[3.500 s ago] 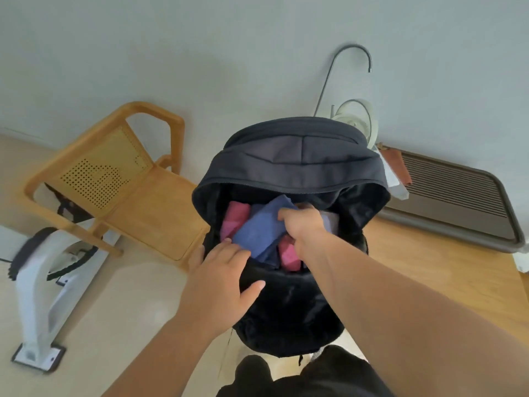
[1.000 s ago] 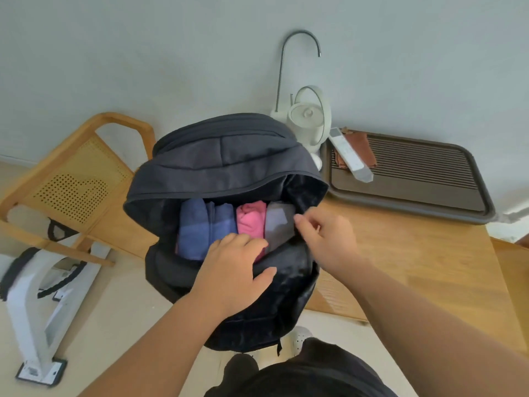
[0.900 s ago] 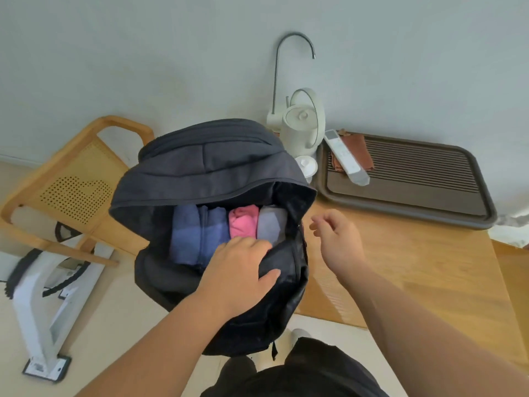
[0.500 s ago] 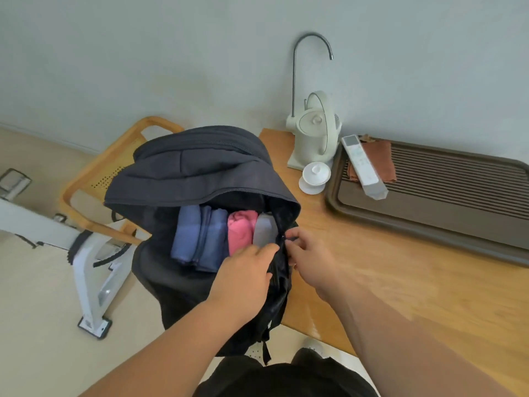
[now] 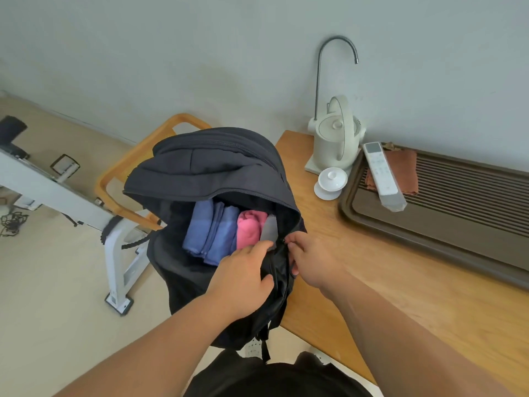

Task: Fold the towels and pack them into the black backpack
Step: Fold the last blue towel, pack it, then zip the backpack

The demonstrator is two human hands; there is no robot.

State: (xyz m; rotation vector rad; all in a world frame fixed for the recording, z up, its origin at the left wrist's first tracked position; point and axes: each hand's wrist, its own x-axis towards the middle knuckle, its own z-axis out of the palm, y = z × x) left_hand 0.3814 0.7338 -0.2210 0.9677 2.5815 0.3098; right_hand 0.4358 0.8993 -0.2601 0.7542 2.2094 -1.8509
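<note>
Directly below the head camera, a black fabric backpack (image 5: 211,173) is held open beside the left edge of a light wooden table (image 5: 372,267), its mouth facing up. Inside, side by side, stand folded blue towels (image 5: 209,230), a rolled pink towel (image 5: 249,227) and a slim grey towel (image 5: 270,229), the grey one at the opening's three o'clock. The left hand (image 5: 243,276) grips the near rim at six o'clock, fingers curled over the fabric. The right hand (image 5: 312,262) pinches the rim at four o'clock, apparently at the zip; the pull is too small to make out.

Closing well likely means keeping the rim taut with the left hand while drawing the zip round, with the grey towel tucked clear of the teeth.

At the bag's two o'clock sit a cream kettle (image 5: 335,138) and a white lidded cup (image 5: 330,181). At three o'clock is a dark slatted tray (image 5: 400,236) carrying a white remote (image 5: 382,173) and a brown cloth (image 5: 406,173). A wooden chair (image 5: 160,136) stands at eleven o'clock and a white exercise machine (image 5: 114,245) at nine. None looks to hinder the hands.
</note>
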